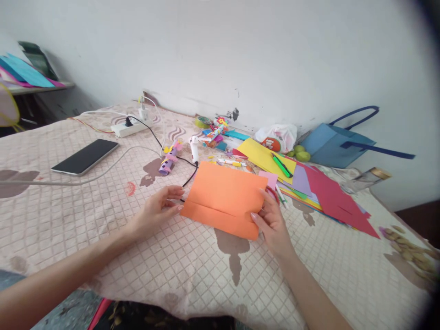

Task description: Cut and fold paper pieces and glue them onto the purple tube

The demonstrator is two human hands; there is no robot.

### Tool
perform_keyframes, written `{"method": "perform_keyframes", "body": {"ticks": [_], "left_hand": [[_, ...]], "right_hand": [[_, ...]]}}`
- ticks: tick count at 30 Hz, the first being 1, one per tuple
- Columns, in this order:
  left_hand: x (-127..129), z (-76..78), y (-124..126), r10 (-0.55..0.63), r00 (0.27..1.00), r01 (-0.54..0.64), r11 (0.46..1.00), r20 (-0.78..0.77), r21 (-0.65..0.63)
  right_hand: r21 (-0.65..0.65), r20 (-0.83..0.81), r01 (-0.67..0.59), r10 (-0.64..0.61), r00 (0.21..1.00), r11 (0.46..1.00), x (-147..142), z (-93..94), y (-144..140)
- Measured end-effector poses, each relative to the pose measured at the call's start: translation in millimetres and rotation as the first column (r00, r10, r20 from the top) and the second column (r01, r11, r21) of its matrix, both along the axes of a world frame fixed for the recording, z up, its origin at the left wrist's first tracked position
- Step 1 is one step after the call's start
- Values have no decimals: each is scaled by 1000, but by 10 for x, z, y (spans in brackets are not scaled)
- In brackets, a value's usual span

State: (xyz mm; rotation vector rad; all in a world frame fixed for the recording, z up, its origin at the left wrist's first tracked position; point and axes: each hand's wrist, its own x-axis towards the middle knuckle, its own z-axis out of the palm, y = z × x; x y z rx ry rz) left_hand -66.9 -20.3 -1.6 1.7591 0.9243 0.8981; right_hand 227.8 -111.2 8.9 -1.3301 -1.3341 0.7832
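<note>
A sheet of orange paper [227, 188] with a crease across its lower part is held above the patterned tablecloth. My right hand [273, 222] pinches its right edge, thumb on the front and fingers partly behind, and the paper buckles slightly there. At the lower left corner is my left hand [161, 208], its thumb and fingers apart; the thumb tip comes right up to the edge, and I cannot tell whether it touches. Just behind the sheet lie a white glue gun [194, 149] and a decorated purple paper tube [168, 160]. Red scissor handles [272, 193] show partly behind my right hand.
To the left are a phone [85, 156] and a power strip [130, 127] with trailing cables. Colored paper sheets [330, 188], a green cutter [282, 166], a blue bag [338, 144] and a clear jar [366, 179] lie to the right. A wall [206, 55] rises behind.
</note>
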Motion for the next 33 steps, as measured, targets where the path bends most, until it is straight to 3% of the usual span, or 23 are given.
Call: {"method": "perform_keyframes", "body": {"ticks": [4,8,12,15,17,20,26,30,33], "left_hand": [[53,6,67,-105,989,117,986,102,-120],[134,42,103,-179,978,195,964,105,-179],[177,57,79,-133,988,143,978,75,-153],[172,48,43,-95,995,94,995,-14,-35],[162,48,19,-58,991,73,989,-122,128],[157,59,-11,-53,962,136,944,-270,301],[204,63,-21,-108,927,231,919,-359,319],[212,68,2,-94,925,224,918,-369,328],[168,65,9,-144,920,281,890,-364,359]], "right_hand": [[14,-28,-7,8,1000,1000,5,6,15],[-36,-4,35,-35,999,999,20,-4,38],[-20,211,150,-142,967,988,103,-50,31],[45,442,190,-190,877,981,173,-68,-13],[7,551,111,-97,829,994,192,-60,-58],[-139,611,-32,111,784,990,172,-28,-119],[-243,669,-78,225,708,967,67,59,-144],[-166,694,-143,219,686,976,10,76,-189],[-79,734,-259,232,638,963,-6,28,-297]]}}
